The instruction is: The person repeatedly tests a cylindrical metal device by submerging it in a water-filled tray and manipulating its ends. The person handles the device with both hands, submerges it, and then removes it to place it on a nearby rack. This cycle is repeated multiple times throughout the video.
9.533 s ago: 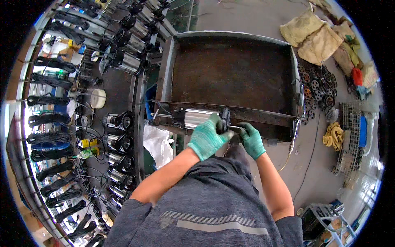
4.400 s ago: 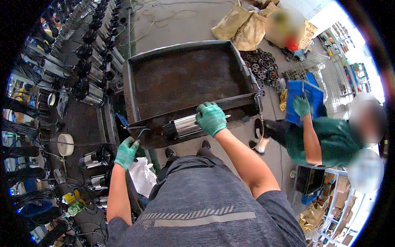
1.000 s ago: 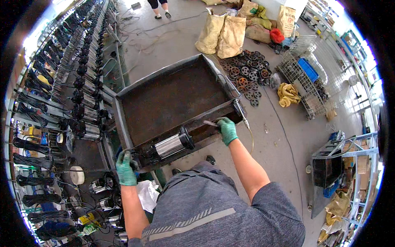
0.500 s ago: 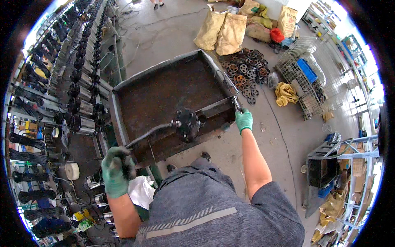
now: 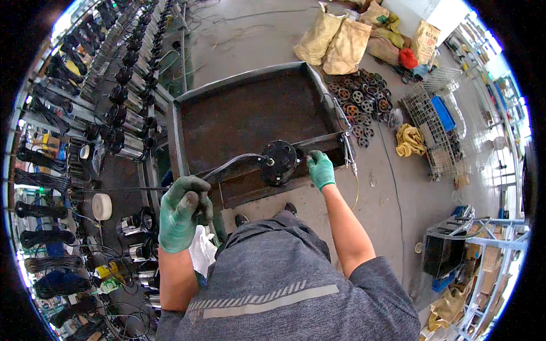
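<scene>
Both my hands wear green gloves. A round black motor-like part (image 5: 278,163) with bolts on its face stands at the near rail of a brown metal tray (image 5: 256,113). From it a dark cable (image 5: 233,161) runs left to my left hand (image 5: 185,213), whose fingers are curled round it; the grip is partly hidden. My right hand (image 5: 321,170) is just right of the black part, apart from it, with bent, slightly parted fingers and nothing seen in them. A slim metal air-gun-like tool (image 5: 348,150) with a yellowish hose hangs at the tray's right corner.
Racks of metal cylinders and black cable bundles (image 5: 42,236) line the left. Black wheels (image 5: 361,102) lie piled beyond the tray near sacks (image 5: 345,48). A wire cage (image 5: 435,128) stands right. A white roll (image 5: 102,206) sits left; a hose (image 5: 392,170) crosses the floor.
My right hand has let go of the metal tool at the tray's corner and moved left toward the black part. The tool now hangs free. My view has shifted slightly left.
</scene>
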{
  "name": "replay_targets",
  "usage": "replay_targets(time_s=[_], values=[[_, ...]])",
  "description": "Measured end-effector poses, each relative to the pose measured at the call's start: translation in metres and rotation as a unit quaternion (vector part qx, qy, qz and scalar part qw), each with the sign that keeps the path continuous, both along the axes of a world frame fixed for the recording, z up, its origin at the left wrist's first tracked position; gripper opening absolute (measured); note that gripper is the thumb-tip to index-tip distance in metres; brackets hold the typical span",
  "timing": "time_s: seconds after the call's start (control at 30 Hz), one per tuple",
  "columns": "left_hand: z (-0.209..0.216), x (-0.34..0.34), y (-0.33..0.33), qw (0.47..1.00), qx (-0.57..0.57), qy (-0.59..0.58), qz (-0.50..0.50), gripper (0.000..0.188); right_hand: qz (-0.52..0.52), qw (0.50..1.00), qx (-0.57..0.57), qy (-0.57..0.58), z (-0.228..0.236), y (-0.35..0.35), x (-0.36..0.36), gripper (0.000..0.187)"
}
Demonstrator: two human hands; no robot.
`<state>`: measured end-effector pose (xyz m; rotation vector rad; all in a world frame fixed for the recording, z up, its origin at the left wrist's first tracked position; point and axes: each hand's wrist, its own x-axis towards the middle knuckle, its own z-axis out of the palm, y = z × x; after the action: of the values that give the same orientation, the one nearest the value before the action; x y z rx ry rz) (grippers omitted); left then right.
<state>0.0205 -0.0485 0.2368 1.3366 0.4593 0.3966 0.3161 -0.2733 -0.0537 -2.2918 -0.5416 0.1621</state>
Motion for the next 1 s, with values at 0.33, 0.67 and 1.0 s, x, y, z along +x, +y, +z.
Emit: replay_targets(time_s=[0.33, 0.67, 1.0], values=[[-0.007, -0.003, -0.003, 0.999, -0.029, 0.022, 0.013, 0.036, 0.051, 0.991, -0.114, 0.038, -0.013, 0.041, 0.029, 0.025], [-0.049, -0.032, 0.064, 0.947, -0.226, -0.011, 0.226, 0.035, 0.082, 0.984, -0.157, 0.027, 0.026, 0.050, 0.024, 0.037], [-0.120, -0.108, 0.119, 0.899, -0.113, 0.174, 0.385, 0.033, 0.191, 0.976, 0.042, -0.099, 0.108, 0.127, -0.124, 0.019]])
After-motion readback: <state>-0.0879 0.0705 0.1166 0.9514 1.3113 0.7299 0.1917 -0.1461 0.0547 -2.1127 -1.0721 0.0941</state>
